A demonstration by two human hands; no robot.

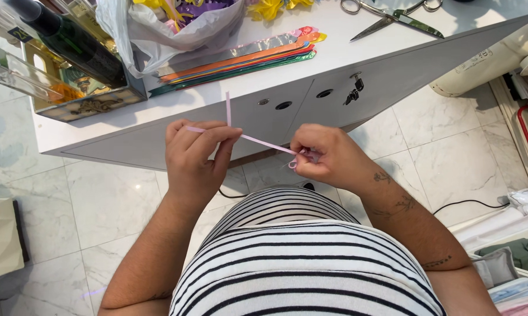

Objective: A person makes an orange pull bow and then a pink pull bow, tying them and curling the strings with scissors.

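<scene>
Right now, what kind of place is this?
Likely a craft or gift-wrapping workspace. Both hands, left hand and right hand, pinch a thin pink ribbon in front of a white counter that holds a stack of coloured ribbon strips and scissors.

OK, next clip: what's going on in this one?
A person in a striped top stands at a white counter, working a thin pink ribbon between both hands. The left hand pinches one end, the right hand grips the other, where a small loop shows. On the counter lie coloured ribbon strips, scissors and a plastic bag.
</scene>
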